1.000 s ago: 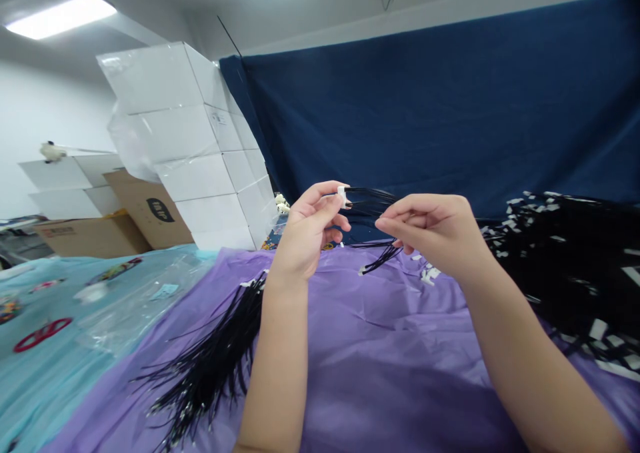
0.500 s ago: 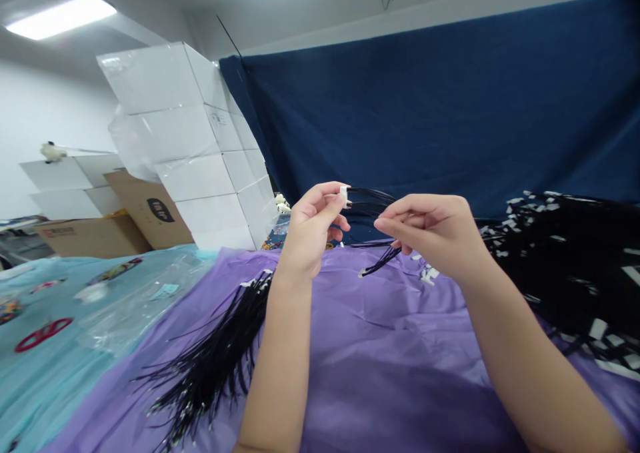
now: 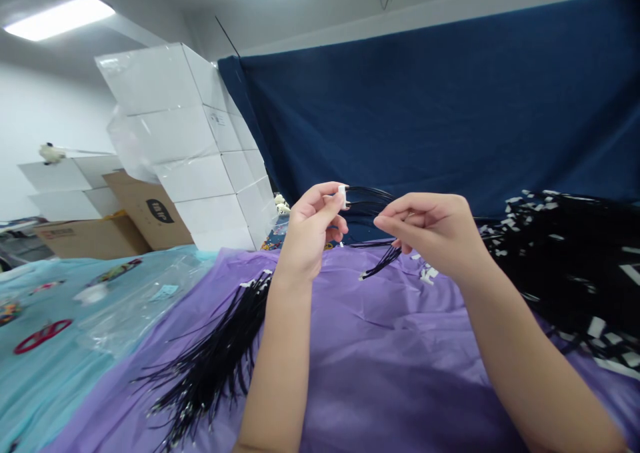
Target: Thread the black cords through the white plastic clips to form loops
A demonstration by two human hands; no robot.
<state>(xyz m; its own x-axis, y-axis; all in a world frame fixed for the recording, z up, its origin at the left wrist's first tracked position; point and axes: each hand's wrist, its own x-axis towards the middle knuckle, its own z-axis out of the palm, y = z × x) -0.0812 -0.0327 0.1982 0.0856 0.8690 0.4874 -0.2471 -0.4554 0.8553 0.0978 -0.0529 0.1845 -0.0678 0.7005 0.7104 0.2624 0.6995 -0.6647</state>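
- White connector [image 3: 343, 196]: held aloft, pinched in the left hand [image 3: 307, 232]; steady grip advisable.
- Black wires [image 3: 369, 191]: run from it to the right hand [image 3: 434, 230], fingers closed on them; light tension should keep strands separated.
- Purple cloth [image 3: 380, 353]: spread beneath both.

Hands [image 3: 309, 230] [image 3: 433, 230] hold black wires [image 3: 385, 260] above purple cloth [image 3: 385, 346].

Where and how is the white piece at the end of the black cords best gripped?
The white piece is probably best pinched from the left between thumb and fingertip, on its left edge, as the left hand does: the black cords leave its right side.
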